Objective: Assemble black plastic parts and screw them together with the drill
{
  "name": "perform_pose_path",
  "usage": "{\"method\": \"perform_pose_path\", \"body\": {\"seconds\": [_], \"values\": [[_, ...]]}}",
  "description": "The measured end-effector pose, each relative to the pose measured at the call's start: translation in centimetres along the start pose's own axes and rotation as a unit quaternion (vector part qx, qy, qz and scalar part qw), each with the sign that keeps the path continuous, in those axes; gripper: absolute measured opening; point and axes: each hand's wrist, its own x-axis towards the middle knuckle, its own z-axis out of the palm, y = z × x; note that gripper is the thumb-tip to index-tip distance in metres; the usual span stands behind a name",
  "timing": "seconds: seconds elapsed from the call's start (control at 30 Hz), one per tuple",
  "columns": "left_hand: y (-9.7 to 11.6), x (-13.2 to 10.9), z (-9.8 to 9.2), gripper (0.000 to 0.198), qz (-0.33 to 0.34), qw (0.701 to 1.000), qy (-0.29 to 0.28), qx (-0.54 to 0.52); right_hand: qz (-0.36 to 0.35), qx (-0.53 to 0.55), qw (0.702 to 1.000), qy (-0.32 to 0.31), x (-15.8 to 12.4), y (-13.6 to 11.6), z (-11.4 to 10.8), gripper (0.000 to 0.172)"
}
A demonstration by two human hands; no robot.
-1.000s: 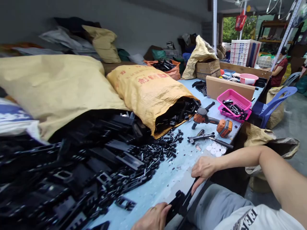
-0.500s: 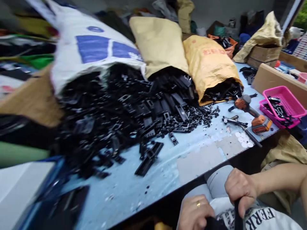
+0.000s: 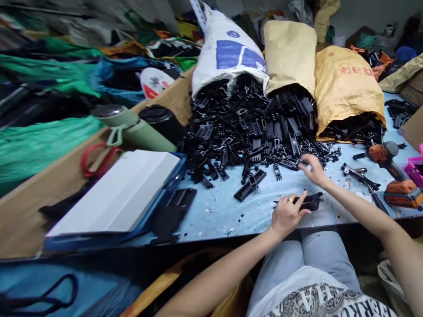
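My left hand (image 3: pixel 287 213), with a ring on one finger, is closed on a long black plastic part (image 3: pixel 309 201) that lies on the light blue table (image 3: pixel 231 211) near its front edge. My right hand (image 3: pixel 311 169) reaches over the table to the edge of the heap of black plastic parts (image 3: pixel 251 127). Its fingers are spread and touch small loose pieces there. A longer black part (image 3: pixel 250 185) lies alone to the left of both hands.
Three sacks spill black parts: a white and blue one (image 3: pixel 228 57), a tan one (image 3: pixel 291 53) and a yellow one (image 3: pixel 346 83). An orange drill (image 3: pixel 390 169) and hand tools (image 3: pixel 360 174) lie right. A white box (image 3: pixel 119 189), a green flask (image 3: pixel 132 130) and a pink basket (image 3: pixel 417 169) stand around.
The view has swung left. Both hands came up from my lap onto the table: the left now holds a black part down there and the right has stretched out to the heap.
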Motion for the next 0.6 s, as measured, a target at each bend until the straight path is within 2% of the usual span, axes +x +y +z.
{"method": "perform_pose_path", "body": {"seconds": [0.07, 0.13, 0.2, 0.27, 0.37, 0.43, 0.47, 0.53, 0.6], "values": [[-2.1, 1.8, 2.0, 0.063, -0.024, 0.995, -0.077, 0.051, 0.064, -0.12, 0.991, -0.007, 5.0, 2.6, 0.1, 0.031], [-3.5, 4.3, 3.4, 0.061, -0.047, 0.99, -0.11, 0.074, 0.11, -0.211, 0.971, -0.023, 8.8, 3.8, 1.2, 0.032], [-4.7, 7.0, 3.8, 0.058, -0.061, 0.99, -0.09, 0.086, 0.14, -0.253, 0.957, -0.035, 11.2, 4.1, 2.8, 0.031], [-6.3, 9.5, 3.1, 0.05, -0.078, 0.992, -0.045, 0.094, 0.161, -0.244, 0.955, -0.037, 12.3, 4.1, 4.2, 0.026], [-10.5, 11.7, 0.6, 0.037, -0.18, 0.977, 0.001, 0.111, 0.2, -0.116, 0.973, -0.016, 12.6, 3.9, 4.6, 0.024], [-14.0, 12.1, -1.2, 0.034, -0.283, 0.952, 0.001, 0.116, 0.228, 0.013, 0.973, -0.008, 12.3, 3.8, 3.9, 0.029], [-15.7, 12.1, -1.9, 0.031, -0.313, 0.943, -0.004, 0.111, 0.239, 0.063, 0.969, -0.011, 12.0, 3.6, 3.3, 0.031], [-18.3, 11.7, -2.9, 0.024, -0.333, 0.938, -0.012, 0.097, 0.252, 0.113, 0.961, -0.021, 11.1, 3.0, 1.9, 0.034], [-19.5, 11.1, -3.4, 0.018, -0.318, 0.945, -0.011, 0.082, 0.263, 0.197, 0.944, -0.039, 9.5, 1.8, 0.6, 0.035]]}}
